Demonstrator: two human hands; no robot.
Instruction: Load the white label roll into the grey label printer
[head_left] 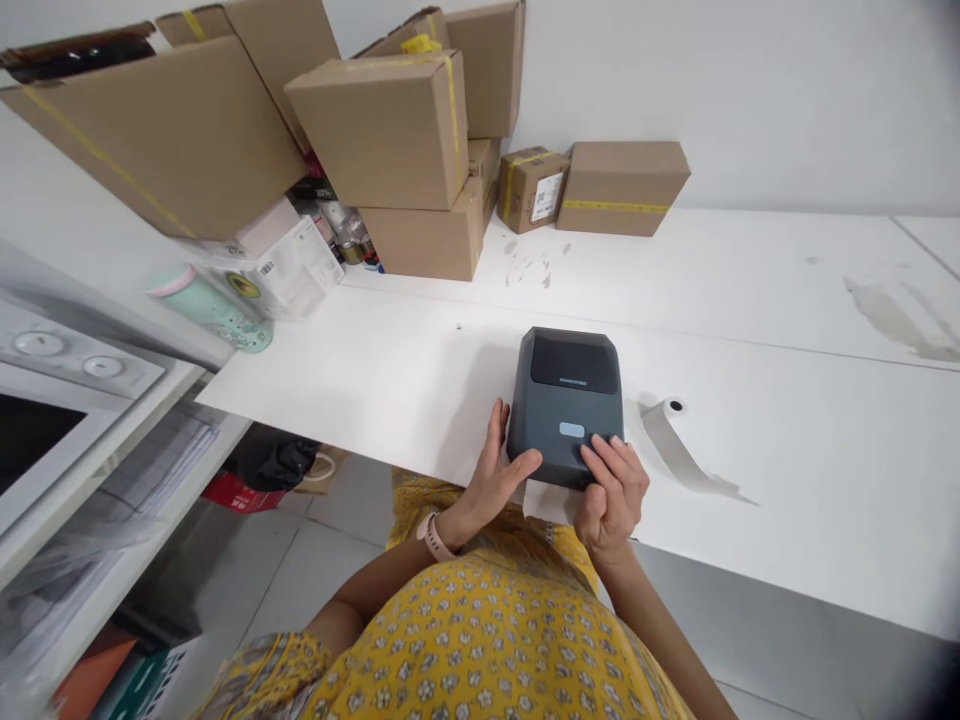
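Observation:
A dark grey label printer (547, 415) with a light blue button sits near the front edge of the white table. My left hand (495, 470) grips its left front corner, the thumb on the top edge and the fingers along the side. With bent fingers on the top, my right hand (615, 490) holds the right front corner; its thumb is tucked toward the front. A white paper strip (551, 502) hangs at the printer's front, between my hands. To the right lies a small paper roll (675, 407), partly unrolled toward the front with a ragged end.
Cardboard boxes (382, 130) are stacked at the back left, with a small box (532, 190) and a longer box (626, 190) by the wall. A mint tumbler (214, 305) leans near the table's left end. A white microwave (67, 370) stands on a shelf at left.

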